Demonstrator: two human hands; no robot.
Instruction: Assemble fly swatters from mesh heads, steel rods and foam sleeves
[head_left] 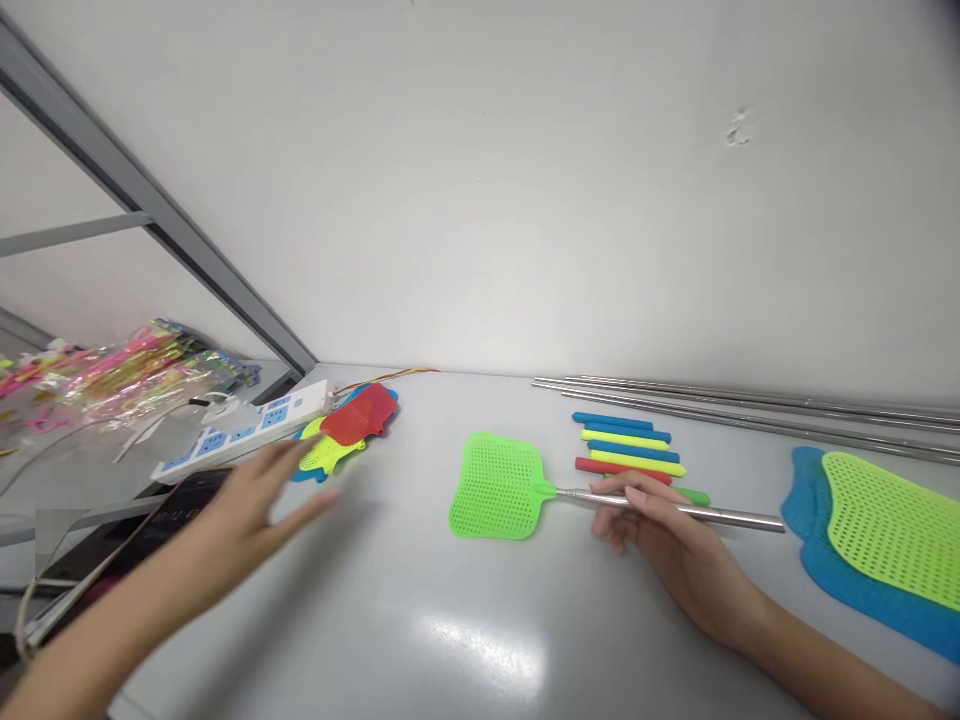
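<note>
While coloured tubes [634, 451] and steel rods [712, 414] lie right of centre, the right hand [675, 535], fingers half curled, holds a bright-green perforated swatter [499, 490] by its silver handle [735, 517] mid-frame; the left hand [259, 492], lower left, is spread and empty.

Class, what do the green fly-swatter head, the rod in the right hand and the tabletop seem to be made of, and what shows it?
Green fly-swatter head: probably matt plastic; evenly coloured and pierced with small holes.
Rod in the right hand: apparently polished metal; silvery, with bright streaks along it.
Tabletop: smooth, glossy grey with a blurred reflection; perhaps laminate or painted metal.
</note>
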